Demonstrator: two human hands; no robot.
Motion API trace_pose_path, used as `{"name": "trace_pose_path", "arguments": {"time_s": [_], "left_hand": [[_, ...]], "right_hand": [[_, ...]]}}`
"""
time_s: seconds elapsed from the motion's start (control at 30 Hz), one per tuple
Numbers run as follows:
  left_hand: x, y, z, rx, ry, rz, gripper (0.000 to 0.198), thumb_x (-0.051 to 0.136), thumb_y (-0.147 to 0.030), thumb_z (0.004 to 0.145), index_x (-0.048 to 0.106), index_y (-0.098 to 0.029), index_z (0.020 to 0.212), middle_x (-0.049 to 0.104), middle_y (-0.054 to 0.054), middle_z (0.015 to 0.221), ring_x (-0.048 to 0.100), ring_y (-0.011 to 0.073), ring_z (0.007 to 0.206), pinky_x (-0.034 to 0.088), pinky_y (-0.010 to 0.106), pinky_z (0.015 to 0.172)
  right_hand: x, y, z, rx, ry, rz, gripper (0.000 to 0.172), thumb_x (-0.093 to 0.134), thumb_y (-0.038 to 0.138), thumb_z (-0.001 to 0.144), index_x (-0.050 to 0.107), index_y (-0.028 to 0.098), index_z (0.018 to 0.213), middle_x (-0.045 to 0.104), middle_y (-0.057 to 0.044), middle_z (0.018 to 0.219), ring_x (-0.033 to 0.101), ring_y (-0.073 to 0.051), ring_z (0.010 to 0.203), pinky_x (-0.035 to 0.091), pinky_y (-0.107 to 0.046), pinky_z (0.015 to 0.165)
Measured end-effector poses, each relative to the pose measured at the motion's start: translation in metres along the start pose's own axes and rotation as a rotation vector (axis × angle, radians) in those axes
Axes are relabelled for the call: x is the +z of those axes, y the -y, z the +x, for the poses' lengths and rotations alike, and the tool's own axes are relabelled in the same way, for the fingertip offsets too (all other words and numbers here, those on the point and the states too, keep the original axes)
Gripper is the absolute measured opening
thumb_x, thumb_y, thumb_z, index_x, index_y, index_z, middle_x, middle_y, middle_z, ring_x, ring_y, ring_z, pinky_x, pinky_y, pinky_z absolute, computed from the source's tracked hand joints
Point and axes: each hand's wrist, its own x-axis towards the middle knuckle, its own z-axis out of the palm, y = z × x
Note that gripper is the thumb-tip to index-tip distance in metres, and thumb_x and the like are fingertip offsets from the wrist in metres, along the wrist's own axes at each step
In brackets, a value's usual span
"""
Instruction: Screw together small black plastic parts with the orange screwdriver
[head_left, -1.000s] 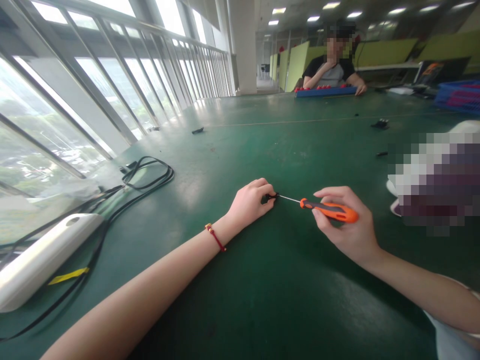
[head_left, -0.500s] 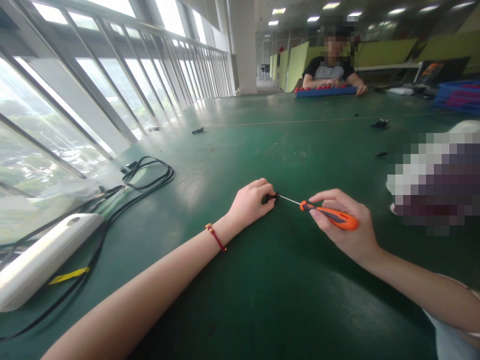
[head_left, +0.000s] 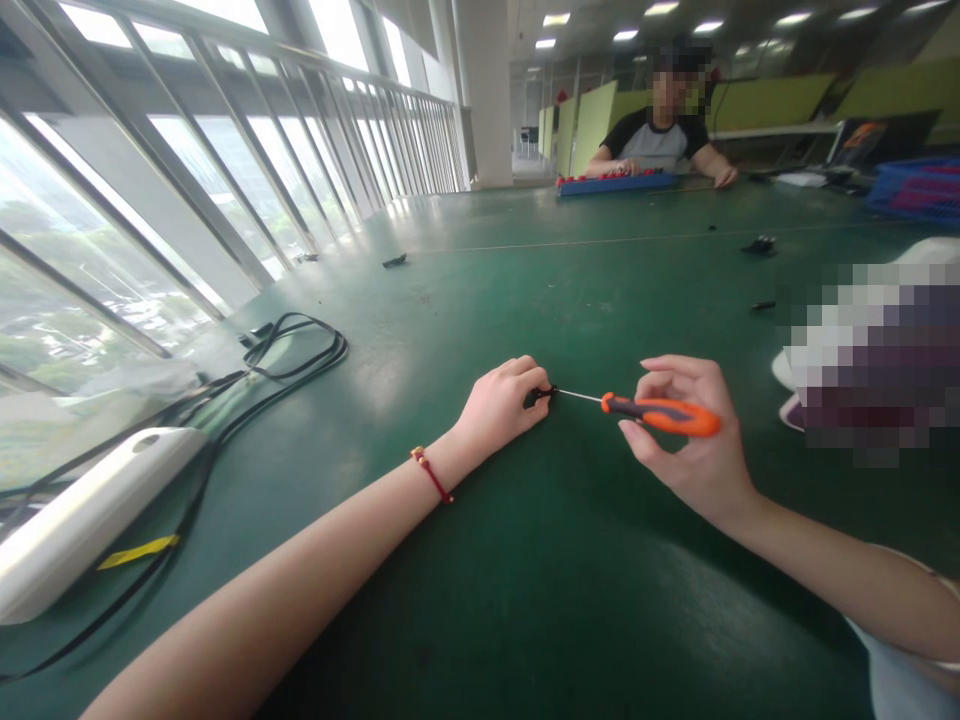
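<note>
The left arm (head_left: 322, 570) stretches diagonally forward, its left grip (head_left: 499, 400) curled, thumb and forefinger tips close; the right forearm (head_left: 832, 570) angles inward, the right grip's (head_left: 709, 465) thumb and forefinger parted.

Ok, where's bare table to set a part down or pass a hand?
Widest: beyond the left hand, bordered by black cable at left, a dark scrap at right and another dark scrap farther off. Also below the screwdriver, between left forearm and right forearm. Crowded: the left side, with that cable and white casing, and around the small black piece at the screwdriver's tip.
</note>
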Motion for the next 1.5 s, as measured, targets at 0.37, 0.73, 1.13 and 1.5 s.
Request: {"name": "trace_pose_path", "arguments": {"time_s": [0.37,0.73,1.13,1.5], "left_hand": [[-0.0002,0.0005,-0.0003,0.008,-0.004,0.014,0.009,0.055,-0.018,0.081,0.064,-0.020,0.082,0.063,0.002,0.092,0.060,0.0155,0.083,0.046,0.025,0.069],[0.0005,0.0003,-0.0002,0.017,-0.014,0.031,0.009,0.056,-0.018,0.081,0.065,-0.019,0.082,0.064,0.002,0.091,0.060,0.0155,0.082,0.046,0.025,0.069],[0.0004,0.0002,-0.0003,0.014,-0.012,0.044,0.009,0.056,-0.017,0.080,0.065,-0.019,0.082,0.064,0.002,0.090,0.059,0.0151,0.080,0.045,0.025,0.068],[0.0000,0.0000,-0.0001,0.008,-0.015,0.040,0.010,0.055,-0.016,0.080,0.064,-0.019,0.082,0.064,0.002,0.090,0.060,0.0154,0.081,0.046,0.025,0.067]], "right_hand": [[-0.0010,-0.0005,-0.0002,0.037,0.069,-0.057,0.020,0.066,0.024,0.079,0.058,0.025,0.098,0.053,0.005,0.061,0.055,-0.014,0.054,0.049,-0.030,0.060],[-0.0008,-0.0004,-0.0009,-0.013,0.020,-0.096,0.018,0.065,0.022,0.079,0.059,0.025,0.095,0.062,0.001,0.077,0.062,-0.016,0.068,0.051,-0.029,0.064],[-0.0002,-0.0015,-0.0024,-0.006,0.016,0.021,0.043,0.069,0.018,0.073,0.052,0.024,0.112,0.059,0.000,0.084,0.062,-0.017,0.076,0.054,-0.032,0.072],[-0.0002,0.0003,-0.0013,0.056,0.111,-0.054,0.022,0.066,0.024,0.080,0.057,0.024,0.100,0.054,0.005,0.062,0.055,-0.013,0.056,0.049,-0.029,0.062]]}}
